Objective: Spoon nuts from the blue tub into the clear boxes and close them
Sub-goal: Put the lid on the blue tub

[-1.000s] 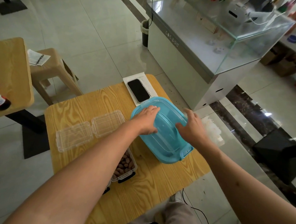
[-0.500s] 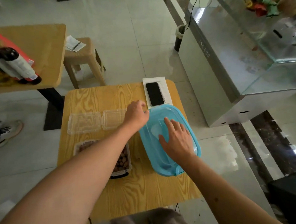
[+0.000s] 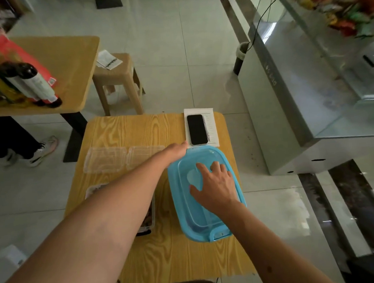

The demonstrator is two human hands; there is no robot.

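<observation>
Blue tub [image 3: 205, 225] is lying on the right half of the wooden bench [image 3: 137, 131], its lid on and its long side running away from the person, the near end with its latch close to the bench's front right part. Right hand [image 3: 216, 184] is resting palm down on the lid, fingers [image 3: 202, 169] spread and nearly straight, thumb out to the left, the forearm coming in from the lower right. Left hand [image 3: 174, 152] is reaching to the tub's far left corner with the arm stretched long across the bench; its fingers are hidden behind the knuckles and the lid's rim, so whether they are gripping the edge is impossible to tell.

Under that forearm a clear box [image 3: 150, 215] holding brown nuts is partly showing, just left of the tub. Farther back two more clear boxes [image 3: 117, 159] are sitting side by side, see-through, contents unclear.

At the bench's far right corner a dark phone [image 3: 196, 129] is lying on a sheet of paper [image 3: 211, 126] with printed lines too small to read. Beyond, a second bench is carrying a dark bottle [image 3: 28, 82] with a pale label, its writing unreadable, and a tan stool [image 3: 116, 80] is holding a folded slip
</observation>
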